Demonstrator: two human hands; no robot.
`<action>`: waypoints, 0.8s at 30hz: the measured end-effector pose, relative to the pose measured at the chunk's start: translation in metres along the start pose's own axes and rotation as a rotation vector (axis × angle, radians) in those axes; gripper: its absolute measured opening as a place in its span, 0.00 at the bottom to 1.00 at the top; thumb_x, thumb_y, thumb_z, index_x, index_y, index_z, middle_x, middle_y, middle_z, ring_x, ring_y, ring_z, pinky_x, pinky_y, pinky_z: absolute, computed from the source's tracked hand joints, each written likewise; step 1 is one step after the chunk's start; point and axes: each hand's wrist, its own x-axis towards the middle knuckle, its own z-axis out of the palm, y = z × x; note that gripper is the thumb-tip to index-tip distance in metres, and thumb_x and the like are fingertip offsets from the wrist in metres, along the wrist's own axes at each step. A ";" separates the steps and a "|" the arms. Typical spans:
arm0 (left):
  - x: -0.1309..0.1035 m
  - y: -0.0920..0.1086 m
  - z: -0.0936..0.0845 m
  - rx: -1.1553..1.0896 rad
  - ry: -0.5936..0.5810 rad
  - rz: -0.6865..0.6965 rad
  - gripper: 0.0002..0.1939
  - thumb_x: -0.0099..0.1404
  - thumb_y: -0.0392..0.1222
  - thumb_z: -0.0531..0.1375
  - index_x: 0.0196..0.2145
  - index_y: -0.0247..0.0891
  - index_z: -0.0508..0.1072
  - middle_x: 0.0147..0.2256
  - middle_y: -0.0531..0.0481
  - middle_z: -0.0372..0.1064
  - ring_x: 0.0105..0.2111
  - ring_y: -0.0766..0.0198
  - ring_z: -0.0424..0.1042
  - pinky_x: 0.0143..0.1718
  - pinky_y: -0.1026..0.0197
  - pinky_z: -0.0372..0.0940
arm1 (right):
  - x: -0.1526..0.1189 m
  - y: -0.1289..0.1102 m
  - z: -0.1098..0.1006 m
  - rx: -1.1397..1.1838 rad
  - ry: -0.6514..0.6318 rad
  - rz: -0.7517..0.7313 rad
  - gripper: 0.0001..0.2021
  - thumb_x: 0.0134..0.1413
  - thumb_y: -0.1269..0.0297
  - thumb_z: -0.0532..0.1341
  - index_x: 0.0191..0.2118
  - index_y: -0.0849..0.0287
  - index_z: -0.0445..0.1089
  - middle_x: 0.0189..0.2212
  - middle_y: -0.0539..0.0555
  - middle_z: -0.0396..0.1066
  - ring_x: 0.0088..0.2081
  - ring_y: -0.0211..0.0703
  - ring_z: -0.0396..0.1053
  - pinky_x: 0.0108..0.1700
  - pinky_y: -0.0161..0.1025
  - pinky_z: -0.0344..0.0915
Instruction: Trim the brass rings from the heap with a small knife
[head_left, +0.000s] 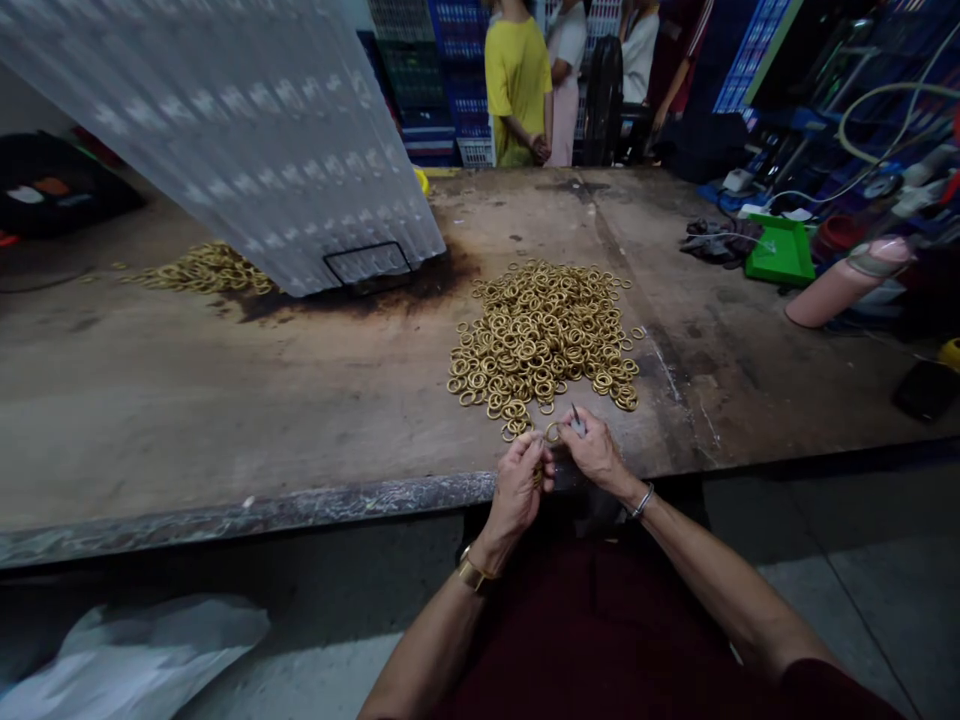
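A heap of gold-coloured metal rings (pixel 540 330) lies on the worktable (pixel 315 400), just beyond my hands. Near the table's front edge, my left hand (pixel 519 485) is closed, with a few gold rings (pixel 538 473) showing among its curled fingers. Beside it, my right hand (pixel 600 455) pinches a single gold ring (pixel 553 432), which sits between the two hands. A small tool with a dark pointed tip (pixel 575 416) also sticks up from the right hand's fingers; its exact kind cannot be made out. Whether the left fingertips touch the single ring is unclear.
A tall, ribbed, translucent rack (pixel 300 150) leans over the table at the left, with more rings (pixel 206 270) behind it. At the right are a green tray (pixel 781 250), a dark cloth (pixel 720 242) and a pink bottle (pixel 851 283). Several people (pixel 517 80) stand beyond the far edge.
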 end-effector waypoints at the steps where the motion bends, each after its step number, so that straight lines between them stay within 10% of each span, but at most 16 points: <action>1: 0.000 -0.001 0.001 0.027 -0.003 0.004 0.23 0.46 0.52 0.68 0.35 0.37 0.67 0.22 0.57 0.63 0.18 0.74 0.60 0.15 0.72 0.51 | -0.004 -0.001 0.001 0.038 -0.004 0.017 0.07 0.47 0.59 0.54 0.28 0.57 0.61 0.19 0.45 0.62 0.22 0.34 0.58 0.28 0.31 0.56; 12: -0.002 0.000 -0.005 0.616 0.013 0.406 0.12 0.56 0.49 0.61 0.29 0.36 0.73 0.22 0.55 0.63 0.22 0.71 0.59 0.25 0.68 0.56 | -0.008 -0.016 -0.006 0.050 -0.117 0.046 0.11 0.46 0.55 0.56 0.27 0.57 0.63 0.19 0.45 0.61 0.23 0.34 0.58 0.28 0.31 0.57; 18: -0.001 0.001 -0.008 0.380 -0.157 0.030 0.17 0.55 0.54 0.62 0.30 0.36 0.67 0.21 0.58 0.59 0.15 0.76 0.53 0.16 0.71 0.47 | -0.009 -0.013 -0.004 0.079 -0.128 0.097 0.09 0.46 0.58 0.55 0.25 0.58 0.62 0.17 0.44 0.58 0.21 0.33 0.54 0.25 0.30 0.53; 24: -0.005 0.005 -0.005 0.178 -0.194 -0.032 0.17 0.52 0.50 0.65 0.30 0.35 0.68 0.21 0.58 0.60 0.15 0.77 0.54 0.15 0.72 0.47 | -0.007 -0.003 -0.001 0.172 -0.153 0.106 0.10 0.48 0.57 0.54 0.28 0.58 0.64 0.19 0.46 0.66 0.20 0.33 0.58 0.24 0.31 0.55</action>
